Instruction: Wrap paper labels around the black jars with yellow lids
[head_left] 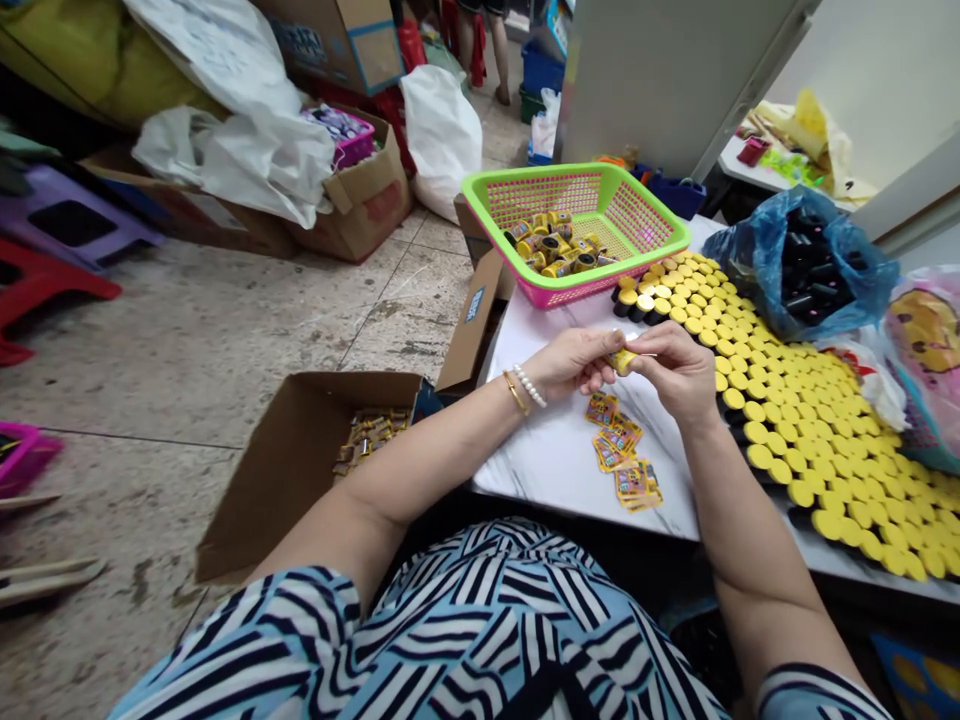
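Note:
Above the white table (536, 445) my left hand (577, 360) is closed around a small yellow cylinder (622, 361), its fingertips wrapped about one side. From the other side my right hand (676, 368) pinches the same cylinder between thumb and forefinger; a small whitish piece shows at its fingertips, too small to name. Just below the hands lie several loose, colourful printed labels (616, 440) in overlapping stacks. To the right of my right hand stand many black cylinders with yellow round tops (806, 420), packed close together.
A green and pink basket (517, 180) at the table's far end holds several yellow-wrapped cylinders (559, 245). An open cardboard box (277, 470) on the floor at left contains similar pieces. A blue plastic bag (750, 260) of black parts stands at right. White sacks (442, 140) stand farther back.

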